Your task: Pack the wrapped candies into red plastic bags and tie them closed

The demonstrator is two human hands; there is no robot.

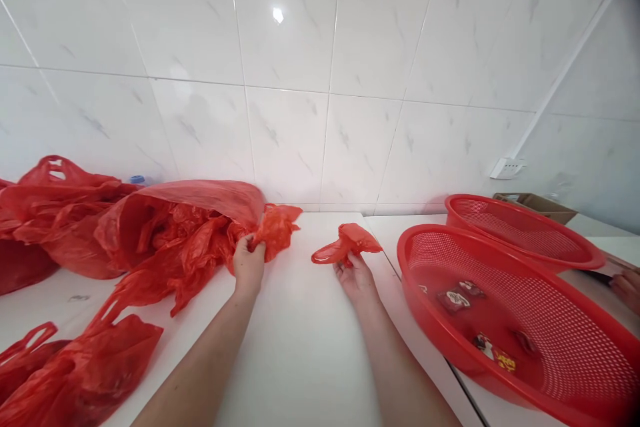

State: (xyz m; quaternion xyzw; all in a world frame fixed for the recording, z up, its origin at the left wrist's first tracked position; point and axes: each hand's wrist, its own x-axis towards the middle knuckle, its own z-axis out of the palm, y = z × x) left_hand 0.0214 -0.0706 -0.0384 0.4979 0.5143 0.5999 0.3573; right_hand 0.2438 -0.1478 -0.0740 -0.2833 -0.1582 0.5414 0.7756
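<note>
My left hand (249,263) is closed on the edge of a crumpled red plastic bag (274,230) that pokes out of a big pile of red bags (175,233) on the white table (300,347). My right hand (356,277) pinches a small folded red plastic bag (345,245), held just above the table a little to the right of the left hand.
A large red perforated basket (560,373) at the right holds a few small wrapped packets (455,298). A second red basket (520,230) sits behind it, near a cardboard box (537,205). More red bags (70,367) lie front left. Another person's hand (627,288) shows at the right edge.
</note>
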